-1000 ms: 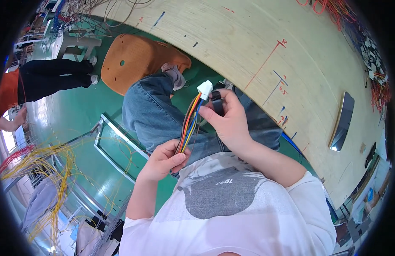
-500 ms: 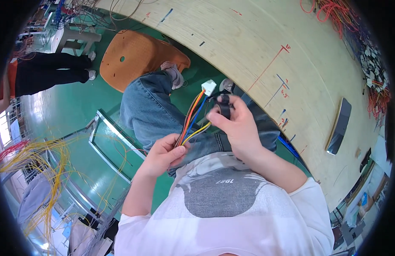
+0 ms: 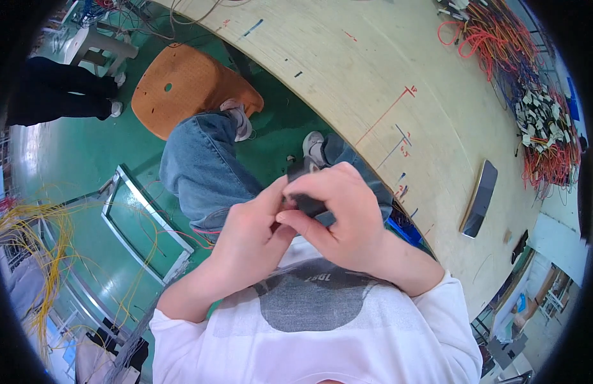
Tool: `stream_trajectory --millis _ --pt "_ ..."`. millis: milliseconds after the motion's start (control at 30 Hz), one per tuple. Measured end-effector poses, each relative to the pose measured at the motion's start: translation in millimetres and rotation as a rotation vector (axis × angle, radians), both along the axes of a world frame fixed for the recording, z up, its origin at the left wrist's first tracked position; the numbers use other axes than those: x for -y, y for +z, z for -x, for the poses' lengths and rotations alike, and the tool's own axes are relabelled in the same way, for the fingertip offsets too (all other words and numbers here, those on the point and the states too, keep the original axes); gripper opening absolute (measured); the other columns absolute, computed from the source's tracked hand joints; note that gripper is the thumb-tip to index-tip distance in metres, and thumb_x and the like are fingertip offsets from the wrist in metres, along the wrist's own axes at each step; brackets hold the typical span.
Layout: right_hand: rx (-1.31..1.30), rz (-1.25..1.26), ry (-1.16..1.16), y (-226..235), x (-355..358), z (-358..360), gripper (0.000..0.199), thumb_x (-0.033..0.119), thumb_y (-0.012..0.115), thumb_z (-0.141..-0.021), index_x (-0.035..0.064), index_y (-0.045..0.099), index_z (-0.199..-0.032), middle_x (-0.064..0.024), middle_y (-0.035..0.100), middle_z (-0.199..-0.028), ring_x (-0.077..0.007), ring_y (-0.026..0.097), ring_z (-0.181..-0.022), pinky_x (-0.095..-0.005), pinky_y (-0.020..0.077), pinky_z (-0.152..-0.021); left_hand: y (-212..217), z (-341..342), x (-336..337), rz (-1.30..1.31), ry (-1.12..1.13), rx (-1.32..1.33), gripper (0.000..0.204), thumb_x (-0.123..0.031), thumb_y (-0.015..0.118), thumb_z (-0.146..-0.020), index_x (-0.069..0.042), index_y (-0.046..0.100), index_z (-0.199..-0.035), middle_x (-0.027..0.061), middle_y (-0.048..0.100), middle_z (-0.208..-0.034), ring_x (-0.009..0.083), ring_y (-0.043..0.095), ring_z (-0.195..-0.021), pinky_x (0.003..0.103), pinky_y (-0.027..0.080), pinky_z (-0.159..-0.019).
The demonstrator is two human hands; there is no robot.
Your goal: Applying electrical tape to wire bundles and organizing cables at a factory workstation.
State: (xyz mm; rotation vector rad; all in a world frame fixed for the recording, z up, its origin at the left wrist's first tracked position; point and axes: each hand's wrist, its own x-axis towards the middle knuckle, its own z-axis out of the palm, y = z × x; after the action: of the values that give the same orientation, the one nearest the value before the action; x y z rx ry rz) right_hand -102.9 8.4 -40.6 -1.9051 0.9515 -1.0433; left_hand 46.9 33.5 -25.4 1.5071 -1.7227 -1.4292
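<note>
Red handwritten numbers (image 3: 405, 152) mark the table (image 3: 437, 38), printed digits (image 3: 318, 278) the shirt (image 3: 373, 352).

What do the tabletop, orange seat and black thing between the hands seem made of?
Tabletop: likely plywood, dull; pale with faint grain.
Orange seat: probably plastic, satin; smooth moulded curves.
Black thing: perhaps plastic, dark and dull; too blurred to settle.

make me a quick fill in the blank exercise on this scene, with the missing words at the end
1. The right hand curls around a blurred, roll-like thing coloured ____.
2. The phone lies on the table, on the person's ____ side.
3. The plastic chair beyond the person's left knee is coloured ____.
4. Most of the loose wires hanging at the picture's left edge are ____.

Missing words: black; right; orange; yellow.
</note>
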Motion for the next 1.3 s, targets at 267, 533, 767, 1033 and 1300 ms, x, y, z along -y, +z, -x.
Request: stream_trajectory --millis 267,533,767,1033,1300 --pt "0.586 -0.864 0.127 -12 -15 -29 0.04 0.003 0.066 -0.072 0.0046 0.042 -0.104 -0.0013 0.048 -0.092 -0.0068 0.049 -0.084 -0.0224 0.0414 -0.073 4 -12 -14 -0.015 0.541 -0.558 0.013 0.002 0.047 -0.083 0.004 0.054 -0.093 0.0158 0.062 -0.086 0.0134 0.059 -0.075 0.022 0.048 -0.066" --pt "0.324 -0.672 0.145 2 0 -6 0.027 0.009 0.063 -0.071 0.0022 0.047 -0.092 -0.0088 0.053 -0.074 -0.0175 0.052 -0.066 -0.0259 0.0419 -0.061 3 -14 -29 0.057 0.543 -0.524 0.016 0.003 0.054 -0.079 0.004 0.052 -0.094 0.0166 0.061 -0.088 0.0172 0.059 -0.077 0.026 0.048 -0.07" --pt "-0.015 -0.347 0.229 3 -6 17 0.024 0.006 0.061 -0.073 0.0043 0.051 -0.094 -0.0079 0.054 -0.082 -0.0235 0.053 -0.07 -0.03 0.0439 -0.063 6 -18 -36 -0.274 0.442 -0.486 0.038 -0.008 0.051 -0.084 0.003 0.039 -0.118 0.0213 0.059 -0.096 0.0252 0.059 -0.088 0.031 0.048 -0.077" --pt "0.087 -0.93 0.225 10 1 32 0.027 0.002 0.061 -0.071 0.0009 0.048 -0.095 -0.0037 0.05 -0.077 -0.0088 0.047 -0.069 -0.0231 0.0401 -0.062 10 -23 -15 -0.796 0.326 -0.99 0.063 -0.051 0.02 -0.09 -0.007 0.017 -0.135 0.0164 0.034 -0.132 0.0266 0.037 -0.118 0.037 0.032 -0.095" --pt "0.031 -0.887 0.289 12 8 30 0.025 0.001 0.061 -0.069 0.003 0.048 -0.091 -0.0031 0.049 -0.074 -0.0096 0.045 -0.067 -0.0221 0.0386 -0.061 12 -23 -16 -0.763 0.381 -0.972 0.068 -0.055 0.019 -0.087 -0.008 0.016 -0.136 0.0262 0.037 -0.127 0.0343 0.036 -0.119 0.042 0.031 -0.096"
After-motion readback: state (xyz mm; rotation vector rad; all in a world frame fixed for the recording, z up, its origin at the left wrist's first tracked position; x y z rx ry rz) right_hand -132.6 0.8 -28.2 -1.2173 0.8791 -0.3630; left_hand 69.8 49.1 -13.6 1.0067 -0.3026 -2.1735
